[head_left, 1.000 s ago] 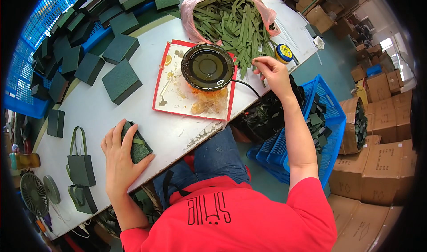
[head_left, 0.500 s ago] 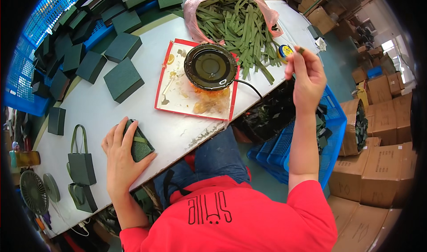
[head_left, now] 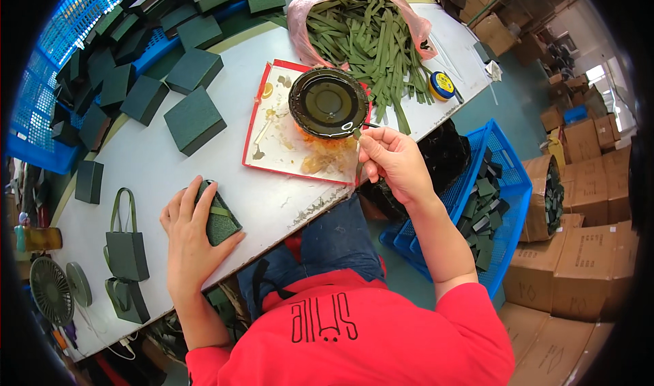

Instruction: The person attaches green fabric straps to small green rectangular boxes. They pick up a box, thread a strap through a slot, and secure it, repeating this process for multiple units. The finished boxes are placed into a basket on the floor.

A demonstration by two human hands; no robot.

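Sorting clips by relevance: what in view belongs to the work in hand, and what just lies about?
In use, apparently:
green rectangular box under left hand
narrow green strip pinched by right hand
black round pan
pile of green fabric strips

Lying about, seemingly:
dark round fan
yellow-blue round tub
brown cardboard cartons

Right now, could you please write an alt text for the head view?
A person's left hand holds a small green box on a white table; the right hand pinches a small green strip near a round black pot. Beyond, more green strips spill from a pink bag.
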